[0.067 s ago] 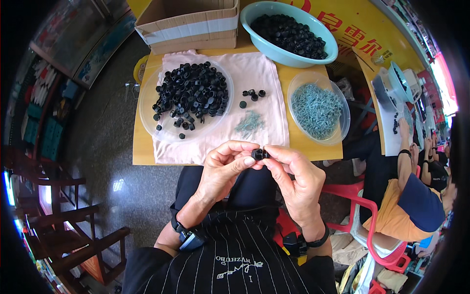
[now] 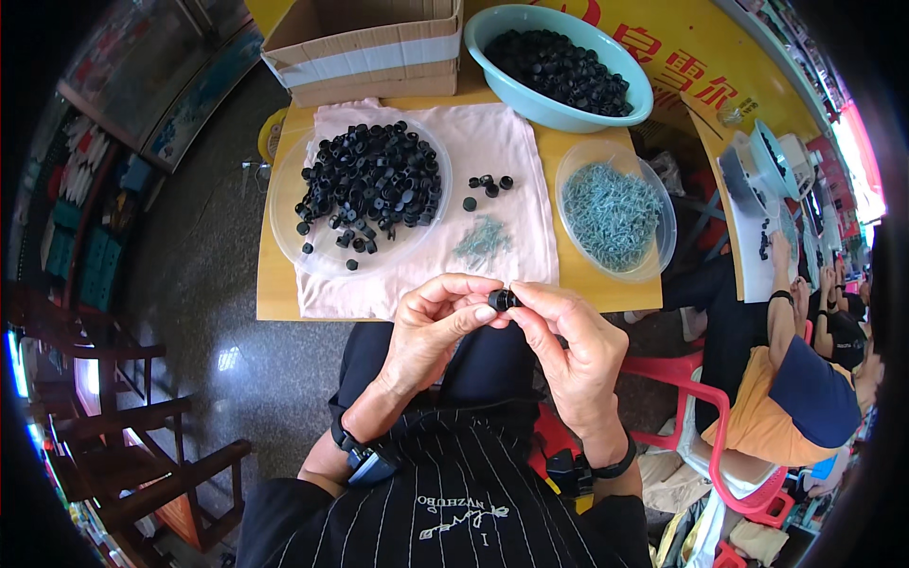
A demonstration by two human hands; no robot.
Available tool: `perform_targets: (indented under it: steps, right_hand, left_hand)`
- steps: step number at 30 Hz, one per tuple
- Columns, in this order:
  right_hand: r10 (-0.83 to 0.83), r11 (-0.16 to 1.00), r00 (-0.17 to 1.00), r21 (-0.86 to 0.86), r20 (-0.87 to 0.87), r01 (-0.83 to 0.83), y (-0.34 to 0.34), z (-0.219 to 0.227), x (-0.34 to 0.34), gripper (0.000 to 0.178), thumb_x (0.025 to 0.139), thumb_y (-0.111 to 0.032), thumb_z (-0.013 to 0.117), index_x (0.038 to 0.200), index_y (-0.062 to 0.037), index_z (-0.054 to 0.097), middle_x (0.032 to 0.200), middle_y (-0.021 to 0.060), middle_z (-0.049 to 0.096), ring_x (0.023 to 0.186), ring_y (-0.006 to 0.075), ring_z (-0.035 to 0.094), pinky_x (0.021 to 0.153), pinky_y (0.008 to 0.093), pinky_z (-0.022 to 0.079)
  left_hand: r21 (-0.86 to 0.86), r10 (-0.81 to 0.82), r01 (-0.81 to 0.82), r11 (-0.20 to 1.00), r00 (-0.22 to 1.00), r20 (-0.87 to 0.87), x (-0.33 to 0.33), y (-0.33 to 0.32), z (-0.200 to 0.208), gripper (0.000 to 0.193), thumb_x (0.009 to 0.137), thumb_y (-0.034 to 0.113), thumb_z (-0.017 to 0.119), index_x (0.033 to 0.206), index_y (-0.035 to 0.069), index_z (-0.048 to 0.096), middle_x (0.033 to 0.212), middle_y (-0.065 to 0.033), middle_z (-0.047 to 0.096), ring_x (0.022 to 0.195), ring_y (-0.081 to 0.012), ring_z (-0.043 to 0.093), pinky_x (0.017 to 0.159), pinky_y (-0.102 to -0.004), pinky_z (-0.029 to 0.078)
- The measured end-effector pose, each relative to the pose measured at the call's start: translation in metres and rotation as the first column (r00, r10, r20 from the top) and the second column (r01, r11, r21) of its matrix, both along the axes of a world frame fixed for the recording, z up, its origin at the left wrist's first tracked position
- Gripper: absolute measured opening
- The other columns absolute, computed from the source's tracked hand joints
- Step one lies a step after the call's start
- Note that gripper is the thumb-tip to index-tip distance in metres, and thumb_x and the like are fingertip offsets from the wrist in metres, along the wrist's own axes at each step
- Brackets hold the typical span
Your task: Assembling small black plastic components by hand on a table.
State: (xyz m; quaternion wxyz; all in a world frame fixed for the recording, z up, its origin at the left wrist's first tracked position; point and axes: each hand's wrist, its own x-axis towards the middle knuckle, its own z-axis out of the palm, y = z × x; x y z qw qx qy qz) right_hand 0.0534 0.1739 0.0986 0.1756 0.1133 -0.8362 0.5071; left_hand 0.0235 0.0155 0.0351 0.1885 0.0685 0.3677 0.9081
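Observation:
Just off the table's near edge, a small black round plastic part [image 2: 502,300] is pinched between both hands. My left hand [image 2: 442,317] has thumb and fingers closed on its left side. My right hand [image 2: 568,336] grips its right side between thumb and forefinger. Beyond them, a loose heap of small clear bluish pieces [image 2: 483,240] lies on a pink cloth [image 2: 516,142]. Several black round parts [image 2: 490,185] sit above that heap. A pile of black caps [image 2: 379,175] covers a clear round lid-like tray [image 2: 284,210] at the left.
A clear shallow container [image 2: 667,237] of bluish pieces [image 2: 611,216] stands at the right. Behind it is a light-blue basin [image 2: 559,115] full of black parts, with a cardboard box [image 2: 365,66] beside it. Co-workers [image 2: 791,398] sit at another table to the right, near a red chair [image 2: 715,426].
The black part has turned slightly between my fingers. Both hands stay in nearly the same place.

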Motion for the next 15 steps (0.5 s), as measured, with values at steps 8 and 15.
perform_targets:
  steps: [8, 15]
  right_hand:
    - [0.017, 0.999, 0.999, 0.038, -0.047, -0.015, 0.001, -0.008, -0.003, 0.029, 0.081, 0.009, 0.062, 0.109, 0.0012, 0.064, 0.102, 0.0148, 0.065, 0.089, 0.0229, 0.066, 0.075, 0.0288, 0.055]
    - [0.011, 0.998, 0.997, 0.063, -0.075, -0.007, -0.001, -0.009, -0.003, 0.027, 0.083, 0.007, 0.061, 0.109, 0.0009, 0.064, 0.104, 0.014, 0.064, 0.091, 0.0224, 0.066, 0.076, 0.0279, 0.054]
  left_hand:
    - [-0.101, 0.097, -0.104, 0.989, 0.993, -0.07, -0.003, 0.007, 0.004, 0.024, 0.081, -0.002, 0.067, 0.104, -0.003, 0.062, 0.1, -0.0125, 0.064, 0.085, -0.0194, 0.066, 0.08, -0.0307, 0.056]
    - [-0.134, 0.131, -0.149, 0.98, 0.982, -0.136, -0.002, 0.007, 0.004, 0.022, 0.081, -0.007, 0.065, 0.103, -0.005, 0.062, 0.101, -0.0141, 0.063, 0.087, -0.0217, 0.066, 0.083, -0.0338, 0.056]
